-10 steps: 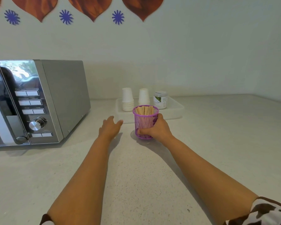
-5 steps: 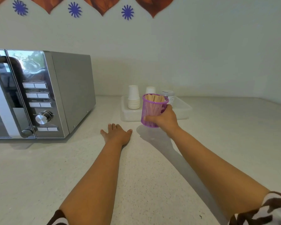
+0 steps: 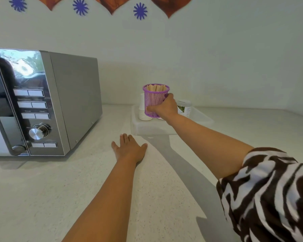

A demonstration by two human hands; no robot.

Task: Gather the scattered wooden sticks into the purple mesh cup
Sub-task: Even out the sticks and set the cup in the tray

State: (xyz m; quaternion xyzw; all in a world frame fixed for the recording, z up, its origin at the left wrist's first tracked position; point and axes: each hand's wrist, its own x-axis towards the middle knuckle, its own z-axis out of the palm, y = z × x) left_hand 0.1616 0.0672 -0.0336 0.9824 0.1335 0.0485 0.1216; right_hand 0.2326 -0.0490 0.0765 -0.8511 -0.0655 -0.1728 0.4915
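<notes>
Sticks (image 3: 155, 87) stand upright in the cup (image 3: 154, 100), light, rigid mesh held above the tray (image 3: 205, 119), right hand (image 3: 164, 108) wrapped around its lower wall, left hand (image 3: 129, 148) flat on the counter (image 3: 42, 198).

My left hand (image 3: 129, 148) lies flat, palm down, on the desk (image 3: 42, 198), its fingers (image 3: 124, 137) straight and a little spread, thumb out to the right. My left forearm runs straight ahead. My right arm reaches farther forward, raised off the desk, sleeve (image 3: 269, 193) at the elbow. My right hand (image 3: 164, 107) grips the purple mesh cup (image 3: 154, 100), fingers curled round its side.
</notes>
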